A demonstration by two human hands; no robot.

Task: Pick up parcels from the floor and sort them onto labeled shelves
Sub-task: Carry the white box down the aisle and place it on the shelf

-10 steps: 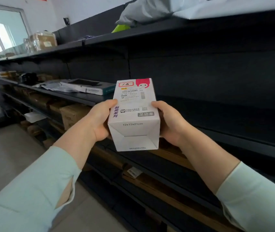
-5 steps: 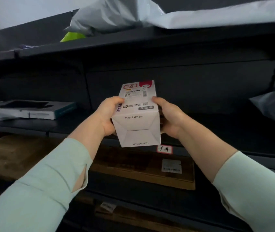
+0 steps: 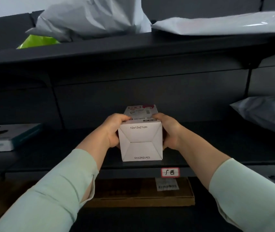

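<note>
- Left hand [image 3: 111, 131]: fingers curled round the left side of the white box [image 3: 141, 143], thumb lying over its top edge.
- Right hand [image 3: 170, 131]: same grip on the right side. The box is clamped between the two palms, and neither hand has a free finger.
- White box: lies lengthwise with its folded end flap toward the camera, just above and slightly left of the red-bordered label [image 3: 170, 172].
- The box's lower edge sits at the front of the middle shelf [image 3: 217, 148]. It probably touches the board, but the dark surface could hide a gap, so contact is unconfirmed.
- Step in hand (judgement): placing. The parcel is at the slot marked by the label but is not released.
- Next move calls for sliding the box back from the lip, then loosening both grips and drawing the hands out sideways without dragging it.
- Brown carton [image 3: 133, 193]: directly below the label.
- Grey mailer bag [image 3: 264, 113]: above and well right of the label.
- Flat box [image 3: 7, 136]: far left of the label.
</note>
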